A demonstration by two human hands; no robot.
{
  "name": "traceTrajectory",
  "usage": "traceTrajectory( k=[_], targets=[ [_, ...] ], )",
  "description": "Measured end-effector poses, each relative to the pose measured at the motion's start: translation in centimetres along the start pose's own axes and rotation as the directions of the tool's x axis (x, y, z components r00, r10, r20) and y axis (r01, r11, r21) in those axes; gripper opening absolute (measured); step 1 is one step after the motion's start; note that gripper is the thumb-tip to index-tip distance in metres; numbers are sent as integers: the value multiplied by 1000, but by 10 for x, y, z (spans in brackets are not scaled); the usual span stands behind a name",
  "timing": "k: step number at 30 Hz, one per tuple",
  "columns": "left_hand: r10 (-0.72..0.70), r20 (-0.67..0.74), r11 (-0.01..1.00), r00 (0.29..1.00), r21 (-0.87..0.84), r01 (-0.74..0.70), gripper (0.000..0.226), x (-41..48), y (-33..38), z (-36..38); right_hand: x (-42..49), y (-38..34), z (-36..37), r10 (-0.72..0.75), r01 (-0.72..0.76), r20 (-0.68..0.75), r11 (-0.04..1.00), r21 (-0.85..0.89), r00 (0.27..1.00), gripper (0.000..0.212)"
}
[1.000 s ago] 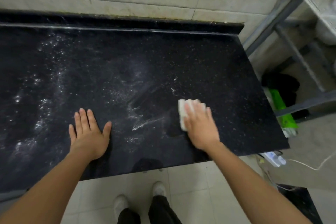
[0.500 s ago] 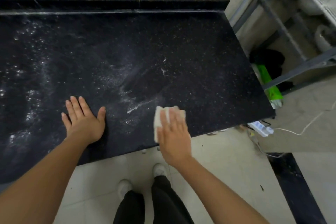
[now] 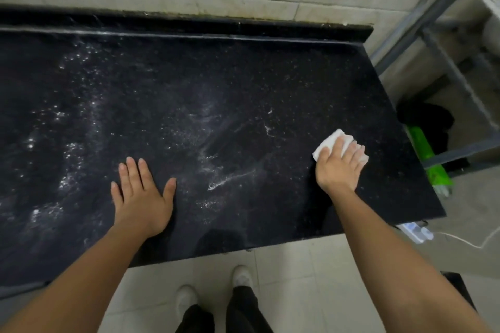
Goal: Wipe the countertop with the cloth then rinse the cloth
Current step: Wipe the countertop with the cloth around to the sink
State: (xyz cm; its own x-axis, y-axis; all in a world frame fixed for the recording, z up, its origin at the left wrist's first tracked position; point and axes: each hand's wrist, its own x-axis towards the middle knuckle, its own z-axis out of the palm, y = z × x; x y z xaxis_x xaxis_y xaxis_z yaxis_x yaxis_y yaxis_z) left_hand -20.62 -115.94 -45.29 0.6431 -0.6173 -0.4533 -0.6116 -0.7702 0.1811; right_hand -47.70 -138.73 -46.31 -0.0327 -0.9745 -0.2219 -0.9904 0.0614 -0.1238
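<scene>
Right hand [image 3: 338,167] presses white cloth [image 3: 331,144] flat, fingers spread over it, near right end of countertop [image 3: 243,84], likely for wiping pressure; left hand [image 3: 142,194] splayed flat, empty, likely bracing; white residue [image 3: 230,178] between hands.

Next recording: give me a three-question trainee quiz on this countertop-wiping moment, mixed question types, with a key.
1. True or false: the left hand lies flat on the countertop, holding nothing.
2. Which hand presses the cloth onto the surface? A) left B) right C) both
3. Fill in: the white residue streaks lie between the two ____.

Key: 1 true; 2 B, the right hand; 3 hands.
</scene>
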Motion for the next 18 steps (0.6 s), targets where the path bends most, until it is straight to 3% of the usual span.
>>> traceTrajectory(
  k=[3, 5, 6, 7, 9, 10, 11, 13, 14, 16, 17, 18],
  targets=[
    [-13, 4, 1000, 1000, 6, 13, 79, 3, -1, 2, 22, -50, 4, -160, 159, -6, 986, -53, 987, 58],
    [-12, 16, 1000, 1000, 12, 12, 79, 3, 0, 1, 12, -82, 9, -401, 390, -87, 913, -120, 912, 59],
    [-15, 24, 1000, 1000, 13, 14, 79, 3, 1, 1, -2, -97, 11, -562, 549, -78, 824, -140, 824, 62],
    [-18, 32, 1000, 999, 12, 17, 79, 3, 1, -1, -20, -106, 16, -724, 709, -20, 681, -182, 690, 62],
    [-20, 40, 1000, 999, 7, 20, 79, 2, 2, -3, -56, -106, 24, -871, 886, 164, 448, -118, 462, 55],
    [-19, 46, 1000, 999, 2, 19, 79, 1, 2, -4, -60, -100, 18, -895, 921, 220, 385, -64, 389, 53],
    [-18, 52, 1000, 999, -2, 18, 78, 1, 2, -6, -54, -93, 8, -899, 923, 212, 381, -46, 382, 52],
    [-15, 52, 1000, 999, -5, 15, 77, 1, 2, -6, -19, -74, 0, -859, 852, 64, 492, -178, 509, 49],
    [-16, 47, 1000, 999, -8, 17, 77, 1, 2, -6, 5, -68, -5, -762, 739, -28, 636, -222, 647, 48],
    [-18, 39, 1000, 999, -16, 19, 76, 2, 2, -5, 44, -65, -11, -464, 449, -75, 880, -152, 883, 54],
    [-19, 38, 1000, 999, -19, 20, 76, 2, 2, -4, 52, -76, -12, -296, 291, -40, 952, -98, 954, 55],
    [-18, 35, 1000, 999, -21, 19, 76, 2, 2, -4, 52, -94, -9, -205, 203, -28, 976, -83, 978, 55]
  ],
)
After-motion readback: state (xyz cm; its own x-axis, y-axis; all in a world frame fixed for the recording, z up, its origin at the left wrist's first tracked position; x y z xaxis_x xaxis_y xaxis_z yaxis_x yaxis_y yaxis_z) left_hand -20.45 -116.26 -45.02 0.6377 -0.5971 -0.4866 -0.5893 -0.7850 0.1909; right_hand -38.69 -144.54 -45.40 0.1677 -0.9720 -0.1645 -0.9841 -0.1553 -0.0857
